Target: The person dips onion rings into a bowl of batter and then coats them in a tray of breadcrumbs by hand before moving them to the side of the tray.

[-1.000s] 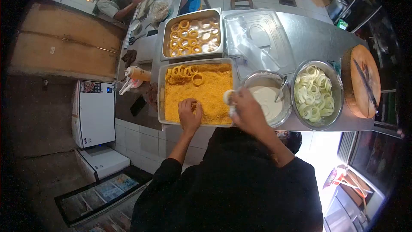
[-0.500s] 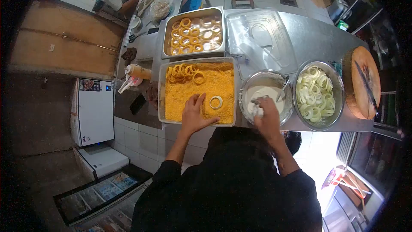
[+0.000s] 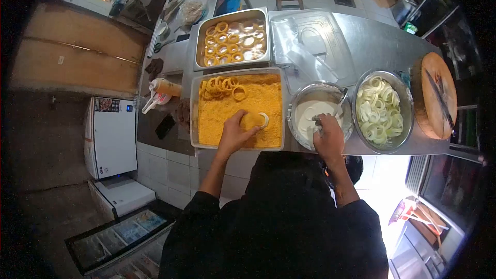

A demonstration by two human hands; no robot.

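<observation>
Pale ring [image 3: 266,120] in orange crumbs [image 3: 217,116]; left hand [image 3: 235,135] spread beside it; right hand [image 3: 329,137] over batter [image 3: 312,110] (grip unclear).

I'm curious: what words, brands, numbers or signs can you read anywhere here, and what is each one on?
None can be read with certainty.
White appliance: the dark logo near its lower end is too small.
Same appliance: the dark sticker is too small.
Brown panel: the pale tag is too blurred.
Crumb tray and batter bowl: no writing I can make out.
</observation>
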